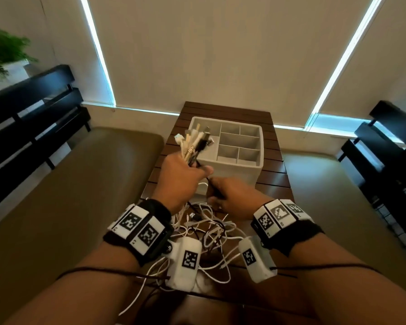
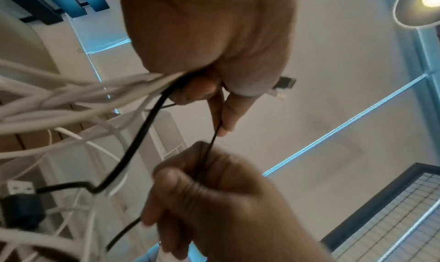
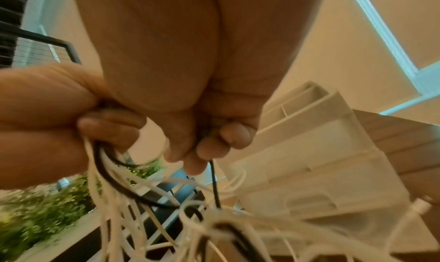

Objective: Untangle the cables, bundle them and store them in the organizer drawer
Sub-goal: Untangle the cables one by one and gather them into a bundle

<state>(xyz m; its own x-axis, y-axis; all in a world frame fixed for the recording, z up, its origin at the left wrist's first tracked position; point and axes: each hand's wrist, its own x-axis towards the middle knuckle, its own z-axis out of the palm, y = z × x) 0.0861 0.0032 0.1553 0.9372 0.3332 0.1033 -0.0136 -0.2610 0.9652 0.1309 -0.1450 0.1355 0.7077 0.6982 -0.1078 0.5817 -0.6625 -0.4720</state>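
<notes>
Gripping gathered cable ends [image 1: 195, 143] upright in left hand [image 1: 178, 177], keeping plugs aligned; right hand [image 1: 232, 198] fingers [image 2: 181, 187] pinching thin black cable [image 2: 214, 140] (pulling free of tangle [image 1: 211, 231] on counter [image 1: 274, 181]); organizer [image 1: 235, 170] waiting just beyond.

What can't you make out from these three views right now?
- Organizer drawer front: head view, hidden behind both hands.
- Cable tangle crossings: head view, covered by the wrist units.
- Plug types in the left hand: too small and blurred.
- Thin black cable end: right wrist view, lost in blurred loops below the right hand.
</notes>
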